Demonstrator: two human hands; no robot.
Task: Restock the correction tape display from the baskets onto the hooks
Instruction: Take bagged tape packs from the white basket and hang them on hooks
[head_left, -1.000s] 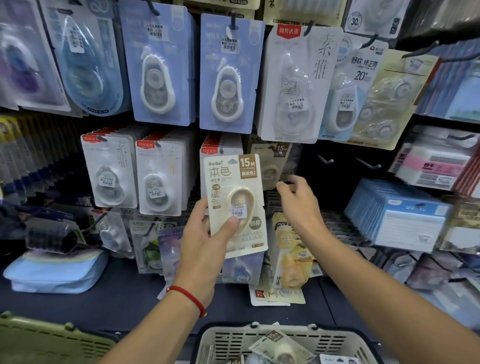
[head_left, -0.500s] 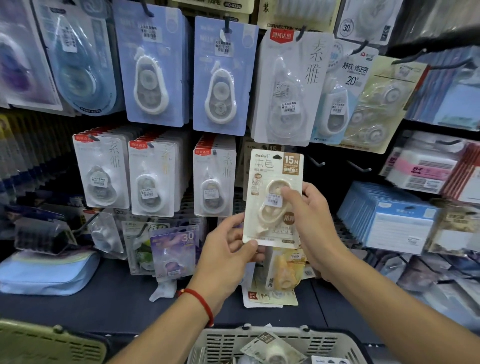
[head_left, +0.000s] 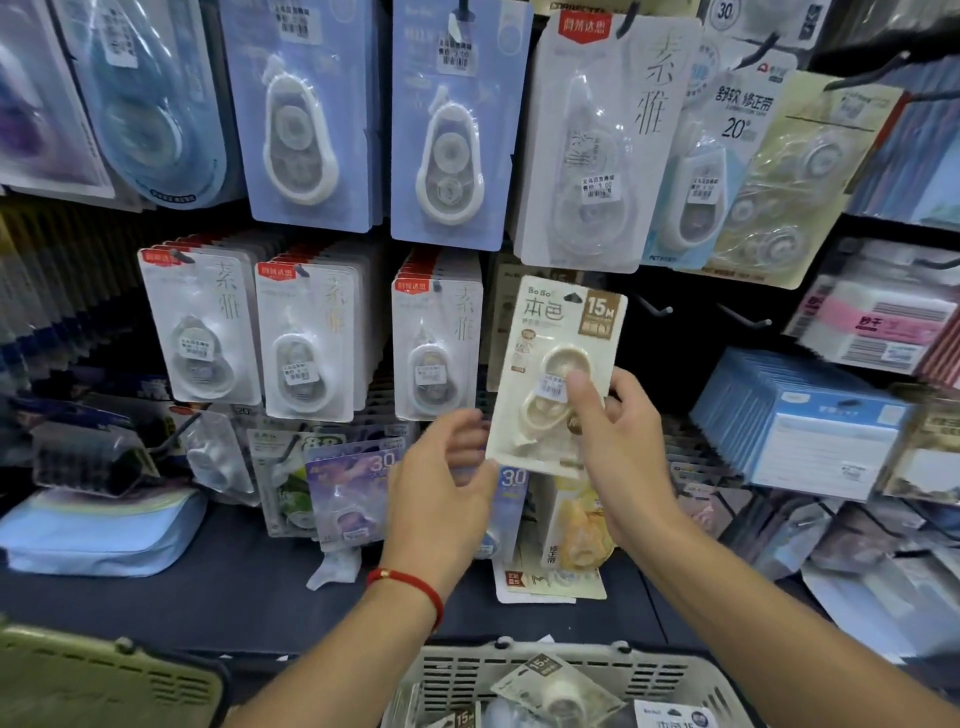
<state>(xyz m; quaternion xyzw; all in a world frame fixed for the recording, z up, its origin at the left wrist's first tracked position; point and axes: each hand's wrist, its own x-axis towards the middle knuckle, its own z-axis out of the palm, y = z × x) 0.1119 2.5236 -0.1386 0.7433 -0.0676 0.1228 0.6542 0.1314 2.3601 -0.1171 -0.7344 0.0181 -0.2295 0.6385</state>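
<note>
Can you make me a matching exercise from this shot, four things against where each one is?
Things:
1. beige 15M pack
2. white basket
3. red string bracelet
4. green basket

Places:
A. bottom left corner
B. on the left wrist
C. pinched in the right hand
D. bottom centre, holding more packs

Pairs: 1-C, 2-D, 3-B, 4-A

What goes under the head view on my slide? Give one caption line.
Right hand pinches a beige carded correction tape pack before the hook display; left hand open beside it, above a grey plastic basket.
</note>
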